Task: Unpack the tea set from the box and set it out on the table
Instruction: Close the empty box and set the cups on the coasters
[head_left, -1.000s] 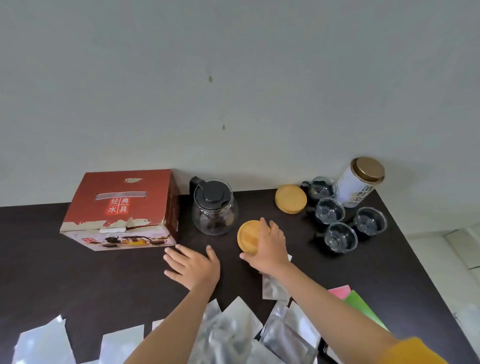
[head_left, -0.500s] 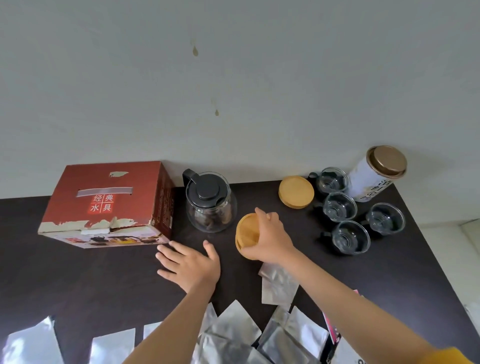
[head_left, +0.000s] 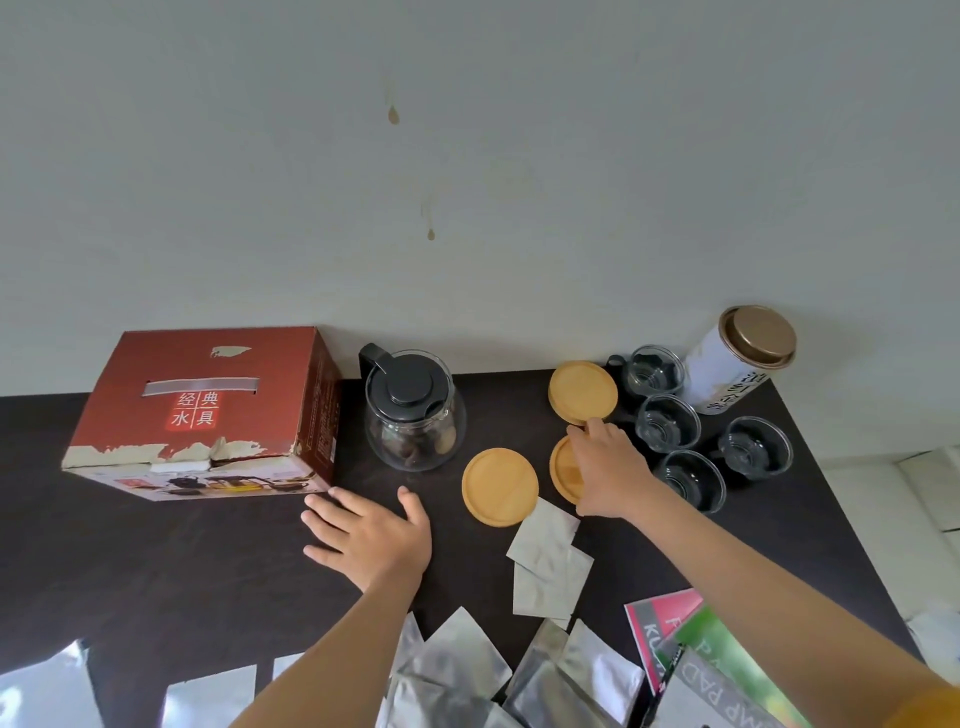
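The dark counter (head_left: 156, 561) runs across your view against a pale wall (head_left: 467, 156). On its far left stands the red cardboard box (head_left: 208, 410), closed on top, with its torn edge facing you. Just right of the box is the glass teapot (head_left: 413, 415) with its black lid on. At the far right corner a white tea tin (head_left: 737, 364) with a brown lid leans by the wall, and four small glass cups (head_left: 667, 423) cluster in front of it. Three round wooden coasters lie between teapot and cups: one (head_left: 583, 391) near the wall, one (head_left: 500, 487) flat and alone nearer you, and one (head_left: 563, 470) partly under your right hand (head_left: 608, 473). That hand grips this third coaster, fingers curled over its edge. Your left hand (head_left: 371, 535) lies flat on the counter with fingers spread, holding nothing, just in front of the box. Silver foil packets (head_left: 548, 564) lie scattered along the near edge, with coloured paper pads (head_left: 691, 654) at the right.
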